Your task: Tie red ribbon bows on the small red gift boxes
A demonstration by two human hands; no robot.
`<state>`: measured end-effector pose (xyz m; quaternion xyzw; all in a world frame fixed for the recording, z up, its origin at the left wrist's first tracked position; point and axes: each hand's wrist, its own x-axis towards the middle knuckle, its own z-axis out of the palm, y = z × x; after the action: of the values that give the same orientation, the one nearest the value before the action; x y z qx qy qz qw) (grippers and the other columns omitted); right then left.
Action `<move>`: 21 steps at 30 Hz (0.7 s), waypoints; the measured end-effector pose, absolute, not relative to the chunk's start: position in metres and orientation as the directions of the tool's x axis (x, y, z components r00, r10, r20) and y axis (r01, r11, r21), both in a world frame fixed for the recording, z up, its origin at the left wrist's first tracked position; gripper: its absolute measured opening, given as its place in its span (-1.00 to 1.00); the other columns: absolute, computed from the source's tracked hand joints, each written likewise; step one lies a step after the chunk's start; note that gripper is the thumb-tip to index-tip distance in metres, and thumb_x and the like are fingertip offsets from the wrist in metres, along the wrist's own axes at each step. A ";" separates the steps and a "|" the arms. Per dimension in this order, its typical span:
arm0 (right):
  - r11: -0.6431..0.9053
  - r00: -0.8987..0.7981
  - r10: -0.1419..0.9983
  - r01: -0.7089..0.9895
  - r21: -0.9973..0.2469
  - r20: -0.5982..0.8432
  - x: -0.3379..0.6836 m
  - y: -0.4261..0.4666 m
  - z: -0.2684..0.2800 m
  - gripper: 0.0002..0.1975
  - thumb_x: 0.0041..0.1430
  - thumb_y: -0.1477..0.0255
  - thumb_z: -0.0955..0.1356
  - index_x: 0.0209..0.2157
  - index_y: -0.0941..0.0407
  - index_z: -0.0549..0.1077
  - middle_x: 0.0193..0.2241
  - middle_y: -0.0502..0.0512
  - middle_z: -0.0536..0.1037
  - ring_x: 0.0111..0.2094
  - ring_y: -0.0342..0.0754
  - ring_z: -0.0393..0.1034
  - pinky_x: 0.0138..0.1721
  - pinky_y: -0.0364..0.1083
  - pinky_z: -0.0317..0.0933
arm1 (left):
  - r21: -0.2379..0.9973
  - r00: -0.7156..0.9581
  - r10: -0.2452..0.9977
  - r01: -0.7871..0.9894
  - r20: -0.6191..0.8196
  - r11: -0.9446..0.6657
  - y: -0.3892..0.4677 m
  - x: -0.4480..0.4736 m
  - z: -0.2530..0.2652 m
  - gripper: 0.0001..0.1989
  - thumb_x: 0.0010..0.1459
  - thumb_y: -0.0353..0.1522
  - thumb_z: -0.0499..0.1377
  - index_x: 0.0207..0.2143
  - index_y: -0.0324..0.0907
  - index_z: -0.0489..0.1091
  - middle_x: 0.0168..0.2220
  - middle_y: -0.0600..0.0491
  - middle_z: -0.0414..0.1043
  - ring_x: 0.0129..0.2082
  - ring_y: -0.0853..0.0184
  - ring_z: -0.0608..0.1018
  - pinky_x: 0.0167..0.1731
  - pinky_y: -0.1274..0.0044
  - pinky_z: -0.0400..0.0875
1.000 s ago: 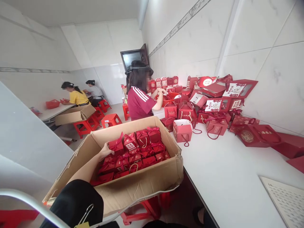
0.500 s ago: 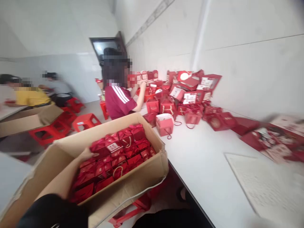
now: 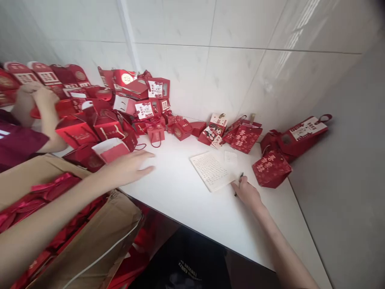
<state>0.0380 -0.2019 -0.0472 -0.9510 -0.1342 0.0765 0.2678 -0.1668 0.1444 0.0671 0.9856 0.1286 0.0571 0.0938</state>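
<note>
Above the near left part of the white table [image 3: 177,192], my left hand [image 3: 129,168] is open, thumb and fingers apart, with nothing in it. It is close to a pink-and-white open gift box [image 3: 112,148]. My right hand [image 3: 248,193] is closed round a dark pen [image 3: 241,176], beside the lower right corner of a notebook [image 3: 210,170]. Rows of handwriting cover the notebook's page. Just beyond it lies a small paper slip [image 3: 230,157]. Under my left forearm, a cardboard carton [image 3: 117,216] holds red boxes with ribbons [image 3: 57,188].
Red gift boxes [image 3: 108,124] are heaped at the table's back left, against the tiled wall [image 3: 186,68]. More red boxes [image 3: 272,168] stand at the right by a grey panel [image 3: 339,172]. A co-worker's hands [image 3: 45,96] are busy at the far left.
The view has swung right, to the notebook. My left hand has left the red boxes in the carton and is over the table. My right hand has come into view with a pen.
</note>
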 end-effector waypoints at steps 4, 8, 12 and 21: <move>-0.655 0.921 0.388 0.247 -0.714 -0.036 0.043 -0.211 -0.046 -0.61 -0.02 0.48 0.23 -0.08 0.19 0.30 -0.65 -0.02 0.34 -0.54 0.01 0.30 -0.37 -0.06 0.14 | 0.218 0.989 -0.019 0.013 -0.144 -0.976 0.072 -0.071 0.044 -0.54 0.07 -0.23 0.10 0.02 -0.23 0.28 0.04 -0.13 0.31 0.02 0.12 0.38 0.04 0.36 0.21; -0.375 0.906 0.424 0.190 -0.907 0.015 0.047 -0.229 -0.044 -0.68 -0.02 0.26 0.17 -0.26 0.13 0.32 -0.59 0.03 0.41 -0.51 -0.02 0.34 -0.40 -0.07 0.21 | 0.275 0.994 0.038 0.064 -0.099 -0.959 0.025 0.000 -0.012 -0.49 0.15 -0.17 0.02 0.07 -0.30 0.20 0.18 -0.26 0.10 0.17 -0.03 0.17 0.07 0.11 0.09; -0.127 0.904 0.422 0.131 -0.983 0.066 0.044 -0.224 -0.042 -0.64 -0.03 0.07 0.25 -0.36 0.06 0.15 -0.44 0.11 0.51 -0.34 0.02 0.42 -0.25 -0.01 0.28 | 0.353 1.000 0.000 0.008 -0.024 -0.935 0.014 0.027 -0.049 -0.49 0.15 -0.17 0.04 0.09 -0.25 0.21 0.20 -0.15 0.09 0.24 0.04 0.05 0.17 0.10 -0.12; 0.125 0.913 0.403 0.012 -0.992 0.062 0.021 -0.181 -0.056 -0.59 0.10 0.03 0.29 -0.31 0.11 0.32 -0.44 0.08 0.46 -0.53 -0.13 0.26 -0.50 -0.13 0.19 | 0.437 0.985 -0.136 -0.168 0.103 -0.884 0.006 0.041 -0.067 -0.47 0.03 -0.14 0.18 0.04 -0.14 0.29 0.16 0.01 0.21 0.22 0.18 0.15 0.22 0.23 -0.13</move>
<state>0.0214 -0.1812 -0.0565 -0.6478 -0.1600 0.1335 0.7328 0.0411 0.0061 -0.0665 0.9699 -0.0784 0.0345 0.2280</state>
